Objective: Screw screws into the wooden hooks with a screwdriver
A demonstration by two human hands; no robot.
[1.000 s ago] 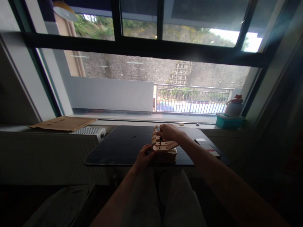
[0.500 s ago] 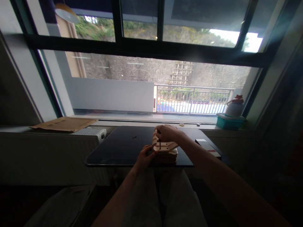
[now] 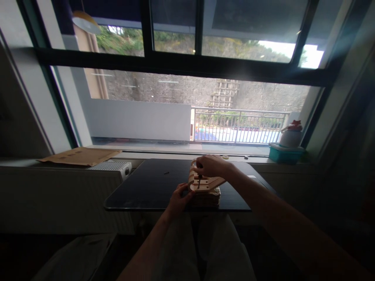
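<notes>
A light wooden slatted piece [image 3: 208,187] with a curved left end lies on a thick brown block [image 3: 206,200], whose kind I cannot make out. My left hand [image 3: 177,200] is closed on its near left corner, thumb at the front edge. From above, my right hand [image 3: 215,166] wraps round the handle of a screwdriver [image 3: 199,182]. The shaft points down, slightly tilted, with its tip at the near left part of the wood. Small dark holes show in the wood beside the tip. Most of the handle is hidden by my fingers.
The dark table [image 3: 137,191] stands against a windowsill. A small dark sliver [image 3: 166,173] lies on it, left of the wood. A brown envelope [image 3: 79,156] lies above the radiator [image 3: 111,167]. A teal box [image 3: 285,153] sits on the sill at right.
My right hand has shifted slightly, and the screwdriver's tilt has changed a little. My right forearm now covers most of the flat item at the table's right. The whole view has moved slightly.
</notes>
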